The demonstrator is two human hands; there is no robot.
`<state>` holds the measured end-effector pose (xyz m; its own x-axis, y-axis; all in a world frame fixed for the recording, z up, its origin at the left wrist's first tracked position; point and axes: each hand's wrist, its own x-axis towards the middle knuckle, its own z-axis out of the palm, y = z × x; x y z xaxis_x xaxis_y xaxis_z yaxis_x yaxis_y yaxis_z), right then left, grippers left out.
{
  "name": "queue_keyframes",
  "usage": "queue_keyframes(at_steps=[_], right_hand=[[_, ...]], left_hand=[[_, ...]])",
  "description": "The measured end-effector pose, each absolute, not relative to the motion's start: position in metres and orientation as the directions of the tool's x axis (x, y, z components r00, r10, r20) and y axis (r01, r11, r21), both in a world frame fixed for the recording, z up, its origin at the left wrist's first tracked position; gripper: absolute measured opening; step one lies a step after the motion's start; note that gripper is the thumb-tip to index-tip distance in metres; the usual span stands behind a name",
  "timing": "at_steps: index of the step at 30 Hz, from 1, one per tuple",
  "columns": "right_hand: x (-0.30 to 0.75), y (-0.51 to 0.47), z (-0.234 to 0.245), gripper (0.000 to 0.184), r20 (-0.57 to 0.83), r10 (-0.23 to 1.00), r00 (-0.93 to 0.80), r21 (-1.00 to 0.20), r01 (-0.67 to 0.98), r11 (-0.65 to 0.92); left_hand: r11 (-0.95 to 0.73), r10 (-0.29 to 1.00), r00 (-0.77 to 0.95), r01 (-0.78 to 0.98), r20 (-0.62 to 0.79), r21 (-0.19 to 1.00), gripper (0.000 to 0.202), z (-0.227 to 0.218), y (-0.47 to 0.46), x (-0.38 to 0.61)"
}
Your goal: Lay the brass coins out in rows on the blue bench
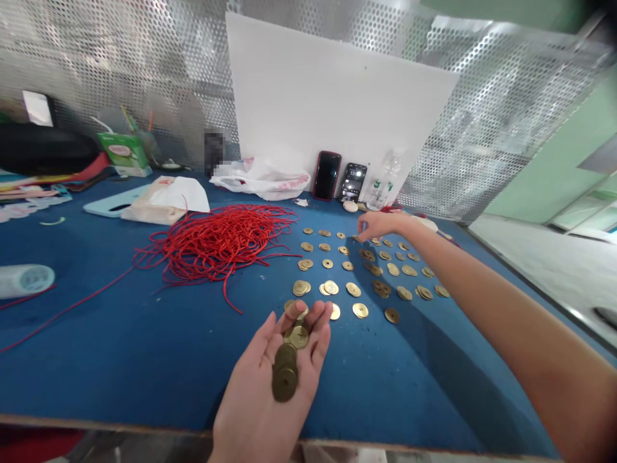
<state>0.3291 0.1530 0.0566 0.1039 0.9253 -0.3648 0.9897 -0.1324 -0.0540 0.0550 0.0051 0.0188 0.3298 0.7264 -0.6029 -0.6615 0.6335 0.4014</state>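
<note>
My left hand (274,386) is palm up near the front of the table, its fingers curled up around several brass coins (285,384). The coins have holes in the middle and overlap in a small pile along the palm. My right hand (375,225) reaches far forward, palm down. Its thumb and fingertips are pinched at a brass coin (356,238) in the back row, on the table. Around both hands, brass coins (353,289) lie in rough rows, some single and some overlapping. My right forearm hides part of the right side of the rows.
A heap of red cord (226,244) lies left of the coins on the blue table (144,360). Behind stand two phones (327,175), a clear bottle (385,180) and a white board (332,96). A plastic bag (265,181) and a white cylinder (26,281) lie further left.
</note>
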Motion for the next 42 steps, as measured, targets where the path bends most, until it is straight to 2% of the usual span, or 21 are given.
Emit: queue_keyframes(at_steps=[3, 6, 9, 11, 13, 15, 16, 18, 19, 21, 22, 23, 25, 27, 28, 30, 32, 33, 36, 38, 42], right_hand=[[0.324, 0.139, 0.059, 0.029, -0.449, 0.888, 0.103, -0.069, 0.986, -0.15], [0.322, 0.131, 0.054, 0.034, -0.481, 0.872, 0.091, -0.091, 0.984, -0.153], [0.322, 0.13, 0.047, 0.031, -0.473, 0.878, 0.07, -0.121, 0.982, -0.143], [0.323, 0.13, 0.043, 0.027, -0.464, 0.885, 0.046, -0.151, 0.98, -0.13], [0.324, 0.13, 0.04, 0.026, -0.458, 0.889, 0.026, -0.18, 0.976, -0.121], [0.326, 0.129, 0.037, 0.028, -0.45, 0.893, 0.015, -0.197, 0.974, -0.116], [0.327, 0.129, 0.036, 0.029, -0.444, 0.896, 0.012, -0.2, 0.973, -0.113], [0.33, 0.128, 0.035, 0.031, -0.429, 0.903, 0.005, -0.205, 0.973, -0.102], [0.331, 0.127, 0.034, 0.031, -0.422, 0.907, -0.002, -0.207, 0.974, -0.095], [0.332, 0.126, 0.033, 0.03, -0.406, 0.914, -0.012, -0.211, 0.974, -0.081], [0.333, 0.126, 0.032, 0.029, -0.399, 0.917, -0.016, -0.21, 0.975, -0.075], [0.333, 0.125, 0.033, 0.028, -0.392, 0.92, -0.018, -0.21, 0.975, -0.071], [0.332, 0.124, 0.035, 0.025, -0.382, 0.924, -0.016, -0.203, 0.977, -0.066], [0.331, 0.122, 0.039, 0.023, -0.369, 0.929, -0.009, -0.191, 0.979, -0.066], [0.33, 0.121, 0.042, 0.023, -0.362, 0.932, -0.002, -0.179, 0.981, -0.067], [0.33, 0.118, 0.047, 0.025, -0.352, 0.936, 0.017, -0.147, 0.986, -0.073], [0.331, 0.116, 0.05, 0.032, -0.362, 0.932, 0.025, -0.119, 0.99, -0.073], [0.332, 0.115, 0.05, 0.037, -0.366, 0.93, 0.021, -0.101, 0.993, -0.062], [0.335, 0.113, 0.049, 0.05, -0.346, 0.936, -0.063, -0.044, 0.998, 0.051], [0.337, 0.113, 0.046, 0.051, -0.312, 0.932, -0.183, -0.037, 0.983, 0.181], [0.341, 0.117, 0.043, 0.04, -0.304, 0.879, -0.368, -0.071, 0.929, 0.364]], left_hand=[[0.607, 0.754, 0.151, -0.531, -0.639, 0.591, 0.073, 0.024, 0.005, 0.058], [0.57, 0.772, 0.087, -0.531, -0.629, 0.627, 0.074, 0.019, 0.004, 0.058], [0.548, 0.761, 0.176, -0.69, -0.624, 0.473, 0.055, 0.008, 0.004, 0.055], [0.525, 0.748, 0.222, -0.774, -0.626, 0.354, 0.059, 0.002, 0.005, 0.052], [0.505, 0.734, 0.252, -0.823, -0.631, 0.259, 0.074, 0.0, 0.006, 0.05], [0.502, 0.717, 0.296, -0.847, -0.63, 0.173, 0.077, 0.0, 0.006, 0.049], [0.507, 0.712, 0.318, -0.849, -0.626, 0.146, 0.07, 0.001, 0.006, 0.048], [0.544, 0.663, 0.441, -0.839, -0.605, -0.016, 0.059, -0.001, 0.004, 0.047], [0.561, 0.622, 0.531, -0.815, -0.575, -0.145, 0.061, -0.003, 0.004, 0.046], [0.563, 0.533, 0.7, -0.713, -0.476, -0.418, 0.08, -0.009, 0.004, 0.044], [0.545, 0.518, 0.734, -0.679, -0.44, -0.491, 0.085, -0.012, 0.004, 0.043], [0.528, 0.509, 0.751, -0.658, -0.421, -0.537, 0.081, -0.015, 0.004, 0.042], [0.51, 0.529, 0.74, -0.669, -0.416, -0.542, 0.082, -0.018, 0.004, 0.041], [0.526, 0.549, 0.732, -0.678, -0.403, -0.514, 0.093, -0.016, 0.003, 0.042], [0.557, 0.551, 0.731, -0.682, -0.403, -0.474, 0.087, -0.014, 0.002, 0.042], [0.594, 0.578, 0.704, -0.71, -0.413, -0.38, 0.056, -0.007, 0.001, 0.044], [0.629, 0.635, 0.622, -0.761, -0.458, -0.16, 0.044, 0.001, 0.001, 0.046], [0.636, 0.668, 0.568, -0.771, -0.48, -0.028, 0.044, 0.004, 0.001, 0.048], [0.628, 0.744, 0.427, -0.709, -0.513, 0.32, 0.064, 0.008, 0.002, 0.053], [0.618, 0.767, 0.384, -0.658, -0.515, 0.43, 0.068, 0.006, 0.002, 0.053], [0.523, 0.835, 0.435, -0.434, -0.338, 0.733, 0.043, -0.006, 0.003, 0.046]])
